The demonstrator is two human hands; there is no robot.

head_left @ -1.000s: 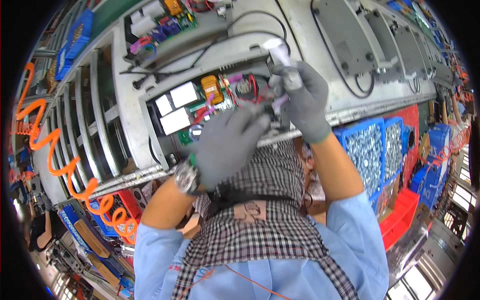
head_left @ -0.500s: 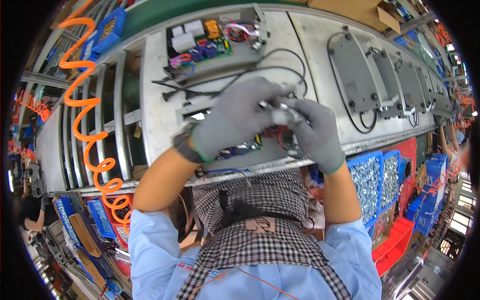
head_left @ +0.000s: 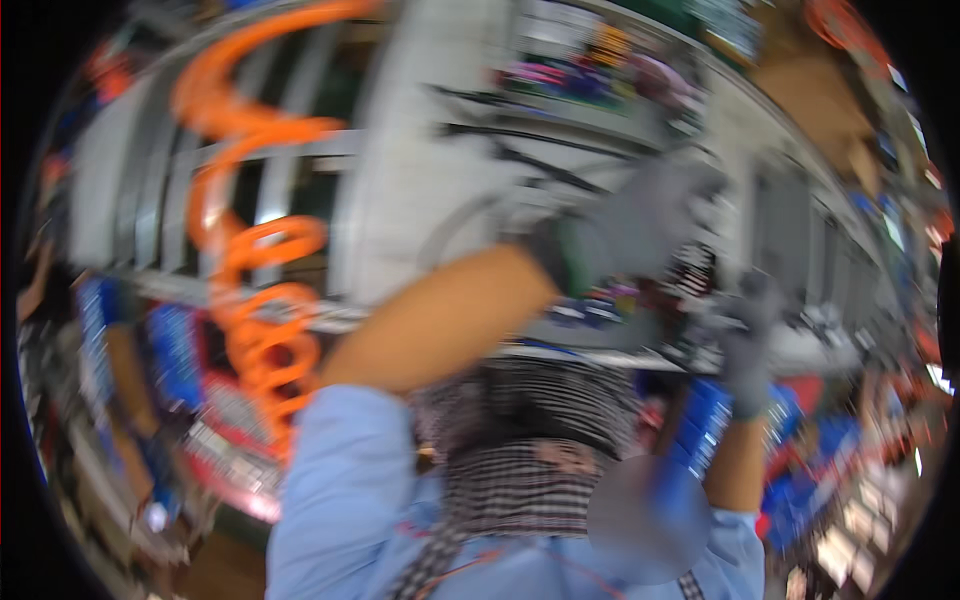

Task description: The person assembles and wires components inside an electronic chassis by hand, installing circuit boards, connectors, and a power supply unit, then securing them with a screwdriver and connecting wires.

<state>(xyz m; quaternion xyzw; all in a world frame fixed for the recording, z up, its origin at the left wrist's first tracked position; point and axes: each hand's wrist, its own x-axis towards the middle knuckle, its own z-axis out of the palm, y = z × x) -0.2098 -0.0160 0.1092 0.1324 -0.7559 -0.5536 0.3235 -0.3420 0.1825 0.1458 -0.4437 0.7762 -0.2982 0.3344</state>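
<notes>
the frame is heavily blurred, so we log finger detail with caution. we see our grey-gloved left hand point(head_left: 640, 220) right of centre, above an open grey electronics housing point(head_left: 615, 335), its fingers toward the upper right; whether they pinch a part or rest loose, we cannot tell. our grey-gloved right hand point(head_left: 745, 345) is lower, by the housing's right end, fingers upward; we cannot tell whether they are spread or pressed together, nor whether anything is held.

the housing lies at the near edge of the pale worktop point(head_left: 400, 180), centre to right of centre, partly hidden by the left hand. we judge it is set open side up and close to the body so that both hands reach its contents without a stretch. between the hands shows a black-and-white part point(head_left: 694, 268), kind unclear.

at upper centre is a second open housing point(head_left: 610, 122) with a populated circuit board point(head_left: 580, 78), likewise open side up. black cables point(head_left: 545, 167) lie between the two, probably laid there to keep off the boards. the orange coiled hose point(head_left: 265, 250) hangs at left; we suppose its coil lets it stretch when wanted and otherwise stay aside.
</notes>
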